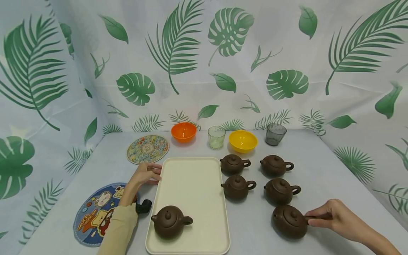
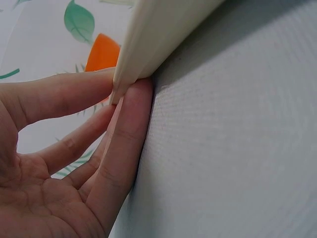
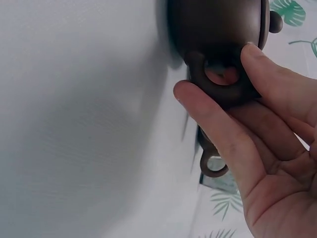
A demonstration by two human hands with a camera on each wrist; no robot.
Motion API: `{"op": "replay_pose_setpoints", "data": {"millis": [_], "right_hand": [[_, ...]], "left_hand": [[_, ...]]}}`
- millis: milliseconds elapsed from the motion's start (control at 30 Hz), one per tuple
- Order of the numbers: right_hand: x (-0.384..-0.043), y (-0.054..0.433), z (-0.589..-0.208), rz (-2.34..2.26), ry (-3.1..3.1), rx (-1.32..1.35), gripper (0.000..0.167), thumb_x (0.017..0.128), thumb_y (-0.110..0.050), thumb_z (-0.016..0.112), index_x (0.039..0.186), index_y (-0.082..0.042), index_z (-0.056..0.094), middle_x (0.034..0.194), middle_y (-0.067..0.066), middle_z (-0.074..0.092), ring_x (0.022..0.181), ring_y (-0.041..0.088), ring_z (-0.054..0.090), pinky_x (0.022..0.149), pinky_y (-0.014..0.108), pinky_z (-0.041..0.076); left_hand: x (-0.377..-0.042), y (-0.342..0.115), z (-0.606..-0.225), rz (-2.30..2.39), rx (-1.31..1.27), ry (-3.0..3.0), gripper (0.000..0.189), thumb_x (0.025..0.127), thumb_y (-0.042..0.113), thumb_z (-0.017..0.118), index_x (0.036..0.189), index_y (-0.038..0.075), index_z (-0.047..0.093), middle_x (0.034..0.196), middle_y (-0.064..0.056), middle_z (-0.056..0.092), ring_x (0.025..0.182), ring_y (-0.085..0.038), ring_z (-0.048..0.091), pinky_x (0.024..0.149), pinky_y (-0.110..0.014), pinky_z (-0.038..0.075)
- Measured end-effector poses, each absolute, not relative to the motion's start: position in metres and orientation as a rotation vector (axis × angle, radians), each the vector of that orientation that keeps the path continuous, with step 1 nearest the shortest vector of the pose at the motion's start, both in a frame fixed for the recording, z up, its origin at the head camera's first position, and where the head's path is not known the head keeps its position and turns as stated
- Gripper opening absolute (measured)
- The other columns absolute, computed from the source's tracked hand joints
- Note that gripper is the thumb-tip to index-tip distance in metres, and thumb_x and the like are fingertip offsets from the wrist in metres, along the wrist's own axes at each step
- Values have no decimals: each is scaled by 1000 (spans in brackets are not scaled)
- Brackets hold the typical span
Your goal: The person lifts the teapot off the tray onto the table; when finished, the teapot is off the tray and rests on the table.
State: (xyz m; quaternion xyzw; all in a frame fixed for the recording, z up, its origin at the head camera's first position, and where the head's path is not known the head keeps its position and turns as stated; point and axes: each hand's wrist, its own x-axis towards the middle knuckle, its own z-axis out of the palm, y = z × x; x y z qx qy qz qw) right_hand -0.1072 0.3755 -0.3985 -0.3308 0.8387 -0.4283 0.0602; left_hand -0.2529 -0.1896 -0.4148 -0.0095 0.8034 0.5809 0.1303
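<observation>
At the right, my right hand pinches the looped handle of a dark brown teapot between thumb and fingers. Its spout points left; I cannot tell whether its base touches the table. On the opposite side, my left hand holds the left rim of a cream tray. In the left wrist view the thumb and fingertips meet at the tray's edge. Another brown teapot sits on the tray's near left part, handle to the right.
Several more brown teapots stand in two columns right of the tray. Behind are an orange bowl, a green glass, a yellow bowl and a grey glass. Two round mats, one patterned, one blue, lie left.
</observation>
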Motion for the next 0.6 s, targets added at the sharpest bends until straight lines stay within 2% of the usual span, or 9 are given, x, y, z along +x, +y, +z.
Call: {"op": "replay_pose_setpoints", "data": {"millis": [233, 433, 600], "right_hand": [[-113, 373, -392, -1187, 2543, -916, 15, 82, 8, 67, 94, 3, 75, 90, 0, 75, 84, -4, 65, 63, 13, 53], [-116, 370, -377, -1129, 2523, -943, 17, 84, 5, 67, 100, 7, 72, 97, -1, 74, 86, -1, 66, 65, 16, 55], [-119, 336, -356, -1075, 2682, -813, 20, 87, -5, 68, 104, 6, 71, 98, 8, 74, 88, -4, 64, 66, 20, 56]], "left_hand": [[-255, -192, -417, 1695, -32, 2338, 51, 76, -10, 70, 124, -13, 54, 108, -27, 65, 81, -20, 67, 71, -38, 59], [-256, -192, -418, 1697, -27, 2330, 50, 76, -10, 69, 124, -13, 54, 104, -24, 67, 80, -20, 67, 71, -38, 59], [-254, -189, -414, 1692, -30, 2325, 51, 77, -10, 69, 125, -14, 53, 107, -27, 64, 81, -20, 67, 71, -38, 59]]}}
